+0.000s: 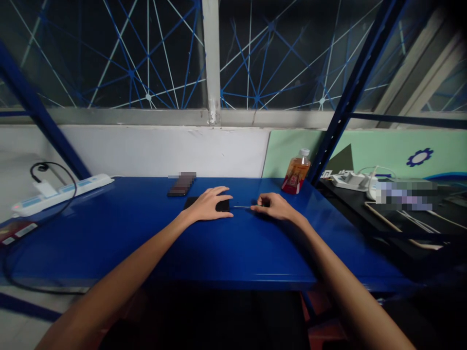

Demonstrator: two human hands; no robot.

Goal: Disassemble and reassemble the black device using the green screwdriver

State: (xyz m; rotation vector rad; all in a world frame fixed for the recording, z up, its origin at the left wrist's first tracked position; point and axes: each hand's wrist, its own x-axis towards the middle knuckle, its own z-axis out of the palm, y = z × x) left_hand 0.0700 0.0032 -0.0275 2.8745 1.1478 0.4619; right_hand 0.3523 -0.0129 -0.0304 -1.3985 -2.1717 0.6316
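Note:
A flat black object (223, 205) lies on the blue table (233, 253), partly covered by my left hand (210, 205). The fingers of that hand are spread over it and rest around its right part. To the right, my right hand (272, 206) pinches the end of a thin, light-coloured rod (241, 207) between thumb and forefinger. The rod lies level just above or on the table and points left toward the black object. Whether its tip touches the object is too small to tell.
Behind my left hand lies a dark phone (179, 187). A drink bottle (296, 172) stands at the back right. A white power strip (65, 193) with a black cable is at the left. Blue shelf posts rise on both sides; another cluttered black table (392, 221) adjoins on the right.

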